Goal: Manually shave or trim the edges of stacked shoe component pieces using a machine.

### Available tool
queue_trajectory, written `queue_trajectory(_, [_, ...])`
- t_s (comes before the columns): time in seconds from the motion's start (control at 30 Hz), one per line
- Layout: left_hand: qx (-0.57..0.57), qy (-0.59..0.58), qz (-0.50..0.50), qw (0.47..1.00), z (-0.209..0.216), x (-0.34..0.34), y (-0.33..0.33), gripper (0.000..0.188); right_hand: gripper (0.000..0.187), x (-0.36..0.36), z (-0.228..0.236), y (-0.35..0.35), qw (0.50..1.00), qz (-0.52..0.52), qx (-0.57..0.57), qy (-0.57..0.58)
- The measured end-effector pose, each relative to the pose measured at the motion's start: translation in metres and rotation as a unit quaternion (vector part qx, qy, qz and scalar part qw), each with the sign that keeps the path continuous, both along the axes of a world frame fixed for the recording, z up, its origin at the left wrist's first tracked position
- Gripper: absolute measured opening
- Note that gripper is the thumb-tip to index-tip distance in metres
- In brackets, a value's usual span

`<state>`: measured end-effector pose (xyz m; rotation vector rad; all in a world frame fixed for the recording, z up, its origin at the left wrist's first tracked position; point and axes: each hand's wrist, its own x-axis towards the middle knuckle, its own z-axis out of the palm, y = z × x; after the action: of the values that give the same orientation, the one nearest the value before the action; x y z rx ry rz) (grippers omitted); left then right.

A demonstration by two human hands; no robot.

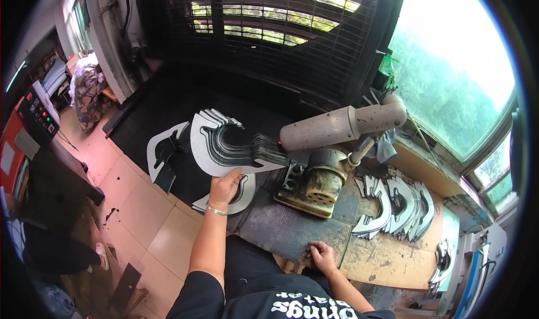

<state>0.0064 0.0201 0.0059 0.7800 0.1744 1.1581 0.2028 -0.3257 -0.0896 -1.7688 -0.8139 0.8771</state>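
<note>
My left hand [225, 188], with a band at the wrist, is closed on the lower edge of a fanned stack of curved white cut-out sheets with dark edges [205, 155]. Another curved white piece [245, 196] lies beneath that hand, partly hidden by it. Left of the stack is a hooked white and black piece [160, 145] on the black surface. My right hand [322, 256] rests at the near edge of the worn bench [292, 229], fingers curled together; whatever is in them, if anything, is hidden. Ahead of it stands a stained metal machine [325, 178] with a round, perforated housing.
A thick grey cylindrical arm [331, 125] reaches over the machine. Several fanned stacks of curved pieces [398, 206] lie on the bench's right side, and another [443, 265] near its right end. Dark grating [269, 49] rises behind. A red control cabinet [33, 117] stands left.
</note>
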Motion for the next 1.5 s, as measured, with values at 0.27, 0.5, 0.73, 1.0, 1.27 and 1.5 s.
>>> queue_trajectory(0.27, [0.039,0.030,0.025,0.998,0.006,-0.008,0.003,0.031,0.017,0.000,0.004,0.001,1.000,-0.002,-0.001,0.017])
queue_trajectory(0.5, [0.205,0.257,0.235,0.915,0.044,0.019,-0.004,0.026,0.019,0.002,0.000,0.000,1.000,0.004,0.004,0.008])
queue_trajectory(0.73, [0.220,0.250,0.322,0.886,0.061,0.057,-0.021,0.030,0.018,0.000,0.000,-0.001,1.000,0.001,0.008,0.030])
queue_trajectory(1.0, [0.250,0.275,0.344,0.862,0.066,0.062,-0.035,0.028,0.020,0.001,0.000,-0.002,1.000,0.002,0.002,0.028])
queue_trajectory(1.27, [0.289,0.299,0.343,0.842,0.068,0.059,-0.047,0.026,0.020,0.002,0.002,0.000,1.000,0.004,0.000,0.014])
queue_trajectory(1.5, [0.261,0.302,0.307,0.864,0.061,0.054,-0.059,0.032,0.020,-0.001,0.004,0.000,1.000,0.002,0.005,0.008])
